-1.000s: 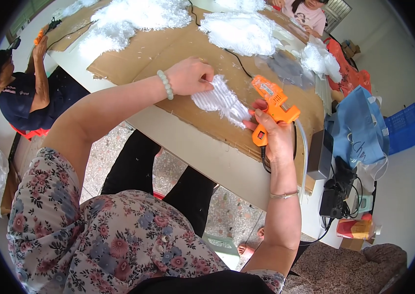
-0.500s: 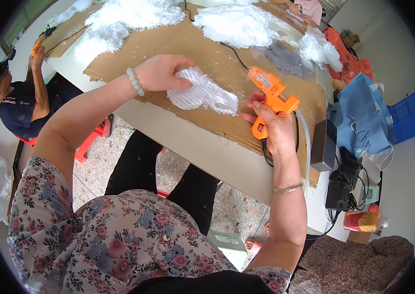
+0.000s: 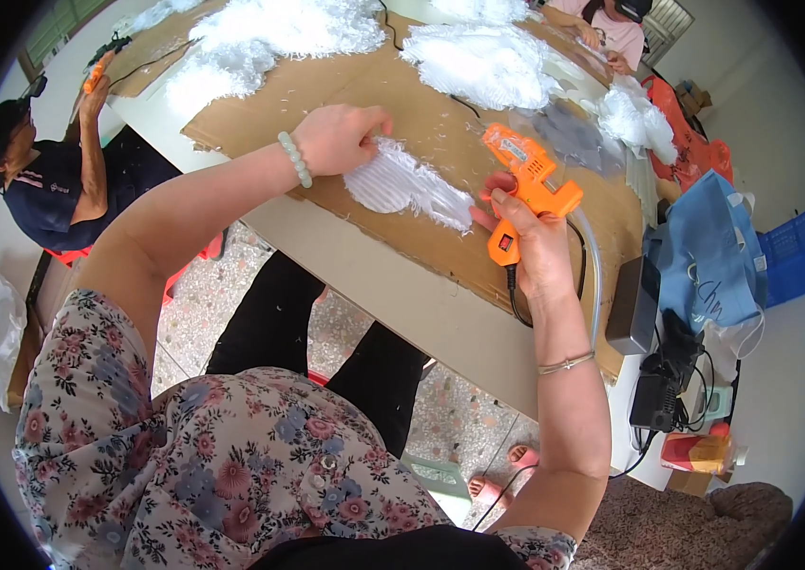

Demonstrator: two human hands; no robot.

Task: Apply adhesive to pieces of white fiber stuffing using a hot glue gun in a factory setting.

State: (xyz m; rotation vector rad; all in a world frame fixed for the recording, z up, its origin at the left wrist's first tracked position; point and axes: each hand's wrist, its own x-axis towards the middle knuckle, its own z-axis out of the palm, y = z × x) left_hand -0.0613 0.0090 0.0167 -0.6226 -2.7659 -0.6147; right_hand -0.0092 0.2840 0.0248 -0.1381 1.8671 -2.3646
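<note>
A white ribbed, fringed piece of material [image 3: 402,190] lies on the brown cardboard, its narrow end pointing toward my right hand. My left hand [image 3: 336,141] is at its upper left edge with fingers bent together, pinching that edge; the fingertips are partly hidden. In my right hand [image 3: 540,252] is an orange hot glue gun [image 3: 528,169], gripped round its handle with the front end tilted up and left. A clear glue stick [image 3: 591,271] trails from the gun's back. The gun's tip is apart from the white piece.
Cardboard [image 3: 326,85] covers much of the white table [image 3: 402,275]. White fluffy heaps [image 3: 479,62] lie at the back. At right are a dark box [image 3: 632,304], blue bag [image 3: 707,242], and black adapters with cables [image 3: 659,380]. Two other people work at the far left and far right.
My left fingers have closed together at the white piece's upper edge, and the piece has turned and looks narrower. The glue gun stays in my right hand. The whole view has shifted slightly.
</note>
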